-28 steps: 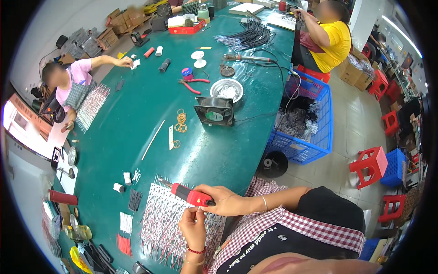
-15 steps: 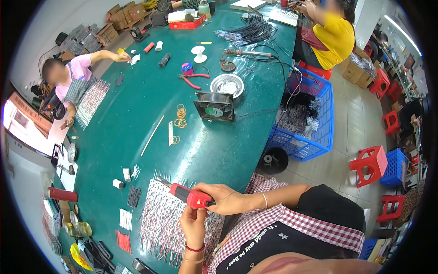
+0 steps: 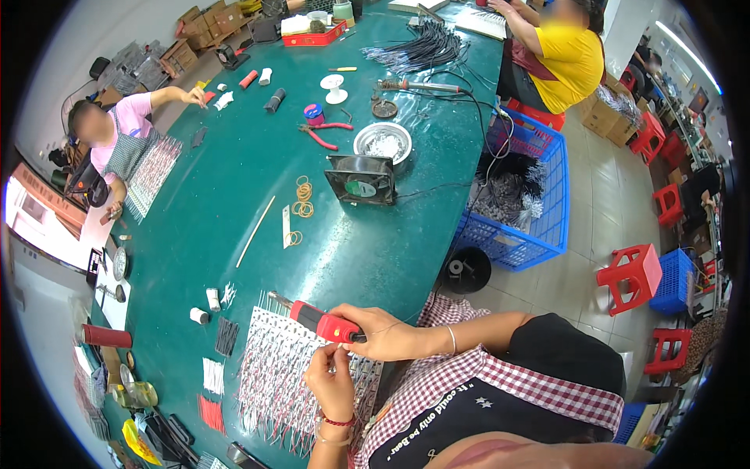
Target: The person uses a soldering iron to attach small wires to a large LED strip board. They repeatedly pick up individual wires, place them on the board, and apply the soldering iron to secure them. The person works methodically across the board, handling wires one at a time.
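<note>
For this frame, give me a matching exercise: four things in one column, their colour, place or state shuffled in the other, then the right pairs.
Things
1. Hand tool
2. Pliers
3. Fan
4. Crate

Colour, place or state
A. Black, standing upright on the table
B. Blue, beside the table, with bundles inside
C. Red and black, held in the person's right hand
D. Lying open on the table

Right pairs: 1-C, 2-D, 3-A, 4-B
</note>
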